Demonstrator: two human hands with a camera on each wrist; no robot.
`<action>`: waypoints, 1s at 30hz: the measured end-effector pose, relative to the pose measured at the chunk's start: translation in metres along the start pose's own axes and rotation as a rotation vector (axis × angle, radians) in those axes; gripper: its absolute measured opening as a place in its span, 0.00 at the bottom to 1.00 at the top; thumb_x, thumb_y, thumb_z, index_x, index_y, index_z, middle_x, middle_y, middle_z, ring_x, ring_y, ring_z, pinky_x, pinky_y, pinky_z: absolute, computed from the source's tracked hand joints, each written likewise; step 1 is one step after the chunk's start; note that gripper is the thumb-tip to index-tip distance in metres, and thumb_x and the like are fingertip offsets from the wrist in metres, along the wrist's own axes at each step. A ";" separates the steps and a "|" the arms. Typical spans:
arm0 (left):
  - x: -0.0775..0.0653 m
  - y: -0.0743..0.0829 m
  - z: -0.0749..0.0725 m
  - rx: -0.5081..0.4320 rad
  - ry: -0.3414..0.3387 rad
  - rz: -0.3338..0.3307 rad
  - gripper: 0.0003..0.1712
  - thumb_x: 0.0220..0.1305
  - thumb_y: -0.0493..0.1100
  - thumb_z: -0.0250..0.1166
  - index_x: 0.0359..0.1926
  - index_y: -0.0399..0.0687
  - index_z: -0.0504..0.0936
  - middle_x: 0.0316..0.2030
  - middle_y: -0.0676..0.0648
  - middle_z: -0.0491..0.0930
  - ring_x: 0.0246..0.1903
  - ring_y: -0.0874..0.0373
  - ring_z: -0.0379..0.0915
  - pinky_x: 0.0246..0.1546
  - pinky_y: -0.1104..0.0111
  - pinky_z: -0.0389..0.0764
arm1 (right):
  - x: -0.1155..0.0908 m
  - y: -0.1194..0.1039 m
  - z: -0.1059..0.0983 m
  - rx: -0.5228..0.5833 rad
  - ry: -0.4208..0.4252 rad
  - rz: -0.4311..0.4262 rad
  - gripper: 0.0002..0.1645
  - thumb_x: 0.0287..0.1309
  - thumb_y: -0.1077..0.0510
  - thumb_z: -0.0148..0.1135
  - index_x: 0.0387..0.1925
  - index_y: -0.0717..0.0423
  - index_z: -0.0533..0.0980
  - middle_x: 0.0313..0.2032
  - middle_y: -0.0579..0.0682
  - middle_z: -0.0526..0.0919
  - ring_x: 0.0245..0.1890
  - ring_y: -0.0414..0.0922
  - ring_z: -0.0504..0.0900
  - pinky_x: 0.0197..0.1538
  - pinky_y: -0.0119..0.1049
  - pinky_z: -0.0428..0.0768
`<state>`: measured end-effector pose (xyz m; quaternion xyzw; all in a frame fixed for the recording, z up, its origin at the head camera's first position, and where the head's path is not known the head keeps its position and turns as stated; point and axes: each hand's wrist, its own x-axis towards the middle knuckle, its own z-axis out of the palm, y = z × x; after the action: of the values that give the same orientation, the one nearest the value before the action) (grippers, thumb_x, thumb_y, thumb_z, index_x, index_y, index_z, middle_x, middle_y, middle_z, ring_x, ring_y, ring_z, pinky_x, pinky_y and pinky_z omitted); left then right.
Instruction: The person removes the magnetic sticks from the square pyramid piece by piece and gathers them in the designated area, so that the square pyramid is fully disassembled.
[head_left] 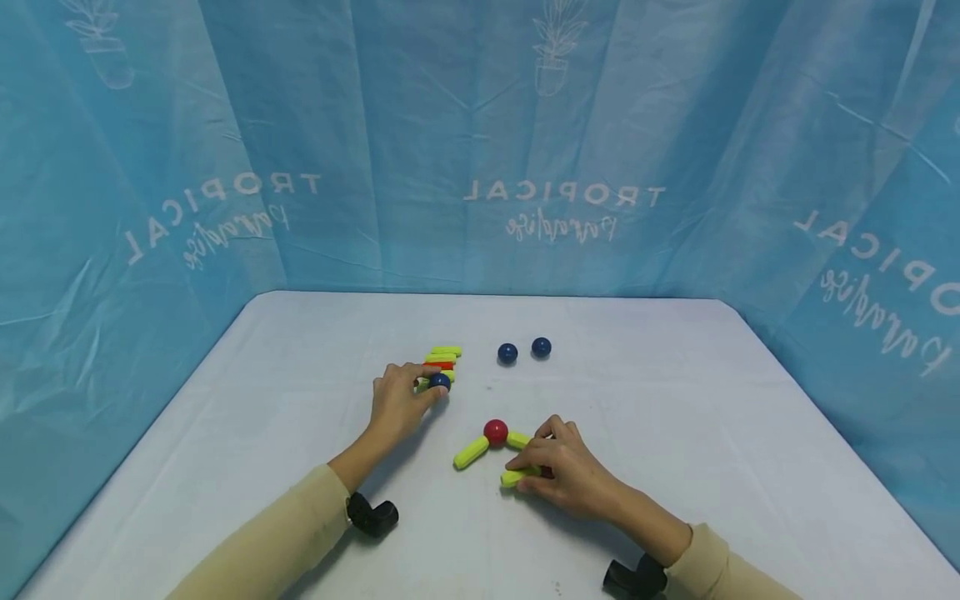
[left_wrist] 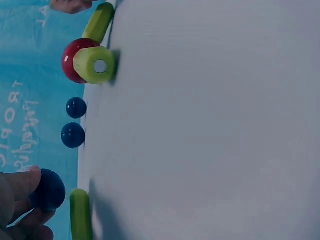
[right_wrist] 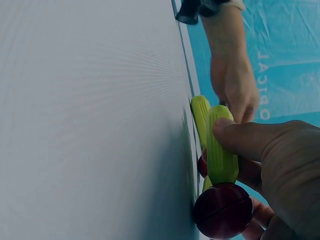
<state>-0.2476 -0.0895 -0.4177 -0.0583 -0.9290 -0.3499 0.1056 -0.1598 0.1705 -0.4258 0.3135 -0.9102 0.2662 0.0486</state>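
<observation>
My left hand [head_left: 397, 402] pinches a dark blue ball [head_left: 439, 382] between thumb and fingers, just above a row of yellow-green sticks [head_left: 447, 351] with a red stick [head_left: 442, 365] among them. In my right hand [head_left: 573, 477] is a yellow-green building stick [right_wrist: 221, 150], gripped between thumb and fingers. A dark red ball [right_wrist: 223, 212] sits on one end of that stick. Left of the right hand, a red ball [head_left: 496, 432] lies on the table with one yellow-green stick [head_left: 471, 452] angled to the left and another stick [head_left: 518, 440] to the right, partly hidden by the fingers.
Two blue balls [head_left: 507, 354] stand farther back on the white table [head_left: 637, 375]. Blue printed curtains [head_left: 420, 150] enclose the back and sides. A black wrist camera [head_left: 372, 517] is strapped to the left wrist, another camera [head_left: 636, 577] to the right.
</observation>
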 end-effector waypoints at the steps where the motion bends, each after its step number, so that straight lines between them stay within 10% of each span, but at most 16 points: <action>1: 0.004 0.004 0.002 -0.009 -0.002 -0.005 0.21 0.56 0.50 0.68 0.51 0.50 0.82 0.44 0.46 0.82 0.43 0.53 0.68 0.42 0.61 0.60 | 0.000 0.001 0.000 0.004 0.002 -0.001 0.14 0.47 0.48 0.71 0.40 0.36 0.84 0.33 0.27 0.81 0.44 0.34 0.61 0.44 0.34 0.58; 15: 0.080 0.039 0.040 -0.035 -0.104 -0.038 0.17 0.61 0.49 0.64 0.51 0.52 0.82 0.47 0.50 0.84 0.51 0.53 0.68 0.53 0.56 0.58 | 0.001 0.002 0.001 0.011 0.011 -0.020 0.14 0.47 0.49 0.71 0.39 0.36 0.84 0.34 0.28 0.82 0.44 0.34 0.61 0.44 0.33 0.57; 30: 0.111 0.053 0.059 0.099 -0.169 -0.092 0.18 0.61 0.49 0.64 0.52 0.54 0.82 0.50 0.50 0.81 0.56 0.51 0.66 0.62 0.52 0.55 | 0.001 0.001 -0.001 0.024 -0.012 -0.005 0.14 0.47 0.48 0.71 0.39 0.36 0.84 0.33 0.28 0.81 0.44 0.34 0.61 0.43 0.32 0.57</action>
<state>-0.3551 -0.0067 -0.4009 -0.0394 -0.9525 -0.3018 0.0134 -0.1612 0.1706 -0.4253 0.3179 -0.9064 0.2752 0.0398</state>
